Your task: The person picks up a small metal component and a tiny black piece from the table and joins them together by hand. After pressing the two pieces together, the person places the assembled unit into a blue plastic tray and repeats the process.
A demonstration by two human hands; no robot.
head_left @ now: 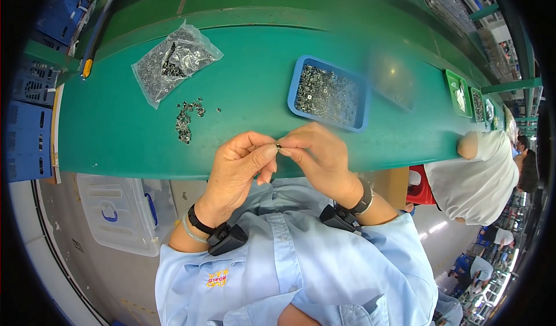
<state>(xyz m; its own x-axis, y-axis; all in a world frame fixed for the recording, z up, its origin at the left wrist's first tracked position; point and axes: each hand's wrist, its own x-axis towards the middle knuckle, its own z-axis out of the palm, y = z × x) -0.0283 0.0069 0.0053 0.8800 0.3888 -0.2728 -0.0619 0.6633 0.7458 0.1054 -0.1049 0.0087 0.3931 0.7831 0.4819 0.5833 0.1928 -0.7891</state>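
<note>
My left hand (246,161) and my right hand (315,152) meet at the near edge of the green table (249,82). Between their fingertips they pinch one small dark metal part (278,146), mostly covered by the fingers. Beyond my left hand lies a loose pile of small black and silver parts (184,123), with one single piece (219,110) apart from it. A clear plastic bag (174,62) full of similar parts rests farther back on the left. Past my right hand stands a blue tray (294,88) holding many small shiny metal parts.
Green trays (457,94) stand at the far right, near a co-worker in a white top (472,181). Blue crates (29,135) are stacked left of the table. A clear lidded box (119,213) sits on the floor below. A yellow-tipped tool (87,69) lies along the left edge.
</note>
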